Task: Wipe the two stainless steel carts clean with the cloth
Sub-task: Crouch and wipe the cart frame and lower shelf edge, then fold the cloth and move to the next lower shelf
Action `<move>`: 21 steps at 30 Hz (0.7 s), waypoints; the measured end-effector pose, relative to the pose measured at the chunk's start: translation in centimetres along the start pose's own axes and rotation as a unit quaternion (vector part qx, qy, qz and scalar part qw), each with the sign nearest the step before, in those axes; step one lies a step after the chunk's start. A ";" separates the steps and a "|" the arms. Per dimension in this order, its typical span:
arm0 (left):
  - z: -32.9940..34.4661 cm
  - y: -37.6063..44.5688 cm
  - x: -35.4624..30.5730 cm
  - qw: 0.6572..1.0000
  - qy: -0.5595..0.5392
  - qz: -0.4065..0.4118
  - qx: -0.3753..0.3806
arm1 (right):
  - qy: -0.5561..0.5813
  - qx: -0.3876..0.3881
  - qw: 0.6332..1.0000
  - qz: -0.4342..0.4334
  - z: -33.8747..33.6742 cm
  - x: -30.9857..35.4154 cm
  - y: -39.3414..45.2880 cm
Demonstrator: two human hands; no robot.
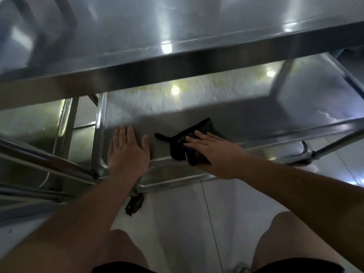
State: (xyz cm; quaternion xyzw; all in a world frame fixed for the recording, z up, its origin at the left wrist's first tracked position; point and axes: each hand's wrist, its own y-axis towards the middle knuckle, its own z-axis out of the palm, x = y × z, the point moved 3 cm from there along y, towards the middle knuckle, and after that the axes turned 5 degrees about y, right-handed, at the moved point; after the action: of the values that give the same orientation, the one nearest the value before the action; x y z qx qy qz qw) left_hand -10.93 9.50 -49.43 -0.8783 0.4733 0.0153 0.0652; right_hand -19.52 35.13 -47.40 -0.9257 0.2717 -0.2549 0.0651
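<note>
The right hand (206, 143) was laid flat, fingers straight and close together, on a dark cloth (189, 143) at the centre of the frame; the cloth was pressed under the palm and fingers rather than gripped, and one thin corner of it was seen trailing toward the left. The left hand (128, 152) was spread open, palm down, just left of the cloth and apart from it, with nothing held; its fingers were rested on the same metal surface, the thumb splayed to the right.

Both hands were placed on the lower shelf (197, 107) of a stainless steel cart, near the shelf's front rim. Yellowish smears and bright light reflections were visible across the far part of this shelf. The cart's upper shelf (137, 36) filled the top of the frame, its front edge running diagonally from lower left to upper right. A second steel cart (39, 123), only partly seen, was set against the first at the left of the frame, with tubular rails crossing the lower left.

A pale tiled floor (187, 213) was visible at the bottom, along with a black caster (134, 203) under the cart's front corner and the person's bare knees and dark shorts.
</note>
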 end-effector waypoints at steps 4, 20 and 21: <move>-2.2 0.1 -0.7 0.992 0.098 0.025 0.077 | 0.067 0.023 0.996 0.047 -1.3 2.7 -1.2; -24.8 -22.8 -7.7 0.889 0.132 0.163 0.407 | 0.250 0.172 0.895 0.328 -12.0 18.7 -22.8; -26.7 -23.6 -8.2 0.885 0.127 0.163 0.416 | 0.241 0.172 0.895 0.334 -13.7 19.5 -23.8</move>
State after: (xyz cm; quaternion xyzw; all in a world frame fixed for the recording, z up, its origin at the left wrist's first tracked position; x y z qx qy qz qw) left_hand 3.25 25.72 -19.88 -0.6754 0.5767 -0.2848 0.3608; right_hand -1.17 44.99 -20.93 -0.6652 0.5237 -0.4764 0.2372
